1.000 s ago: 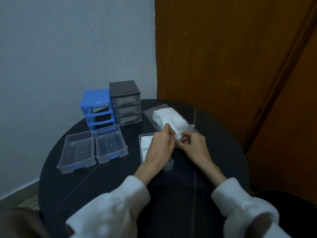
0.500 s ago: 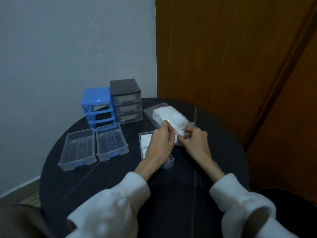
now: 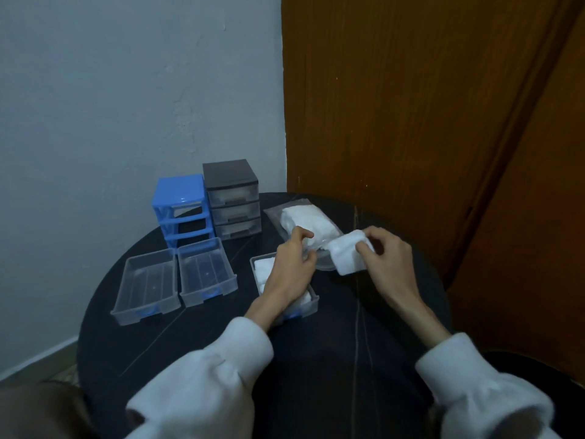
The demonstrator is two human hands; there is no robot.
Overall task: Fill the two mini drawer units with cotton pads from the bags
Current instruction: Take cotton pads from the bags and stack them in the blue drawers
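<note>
A clear bag of white cotton pads lies on the round black table. My left hand pinches the bag's open end. My right hand grips a stack of cotton pads just outside the bag's mouth. Under my left wrist sits a clear drawer partly filled with pads. Two clear drawers, one beside the other, hold nothing. Behind them stand the blue unit frame without drawers and the grey unit with three drawers in.
A white wall rises behind the units and a brown wooden door stands at the right. The table's edge curves close past the left drawer. Bare tabletop lies in front of my arms.
My right hand has pulled a stack of pads out of the bag toward the right. My left hand stays at the bag's mouth.
</note>
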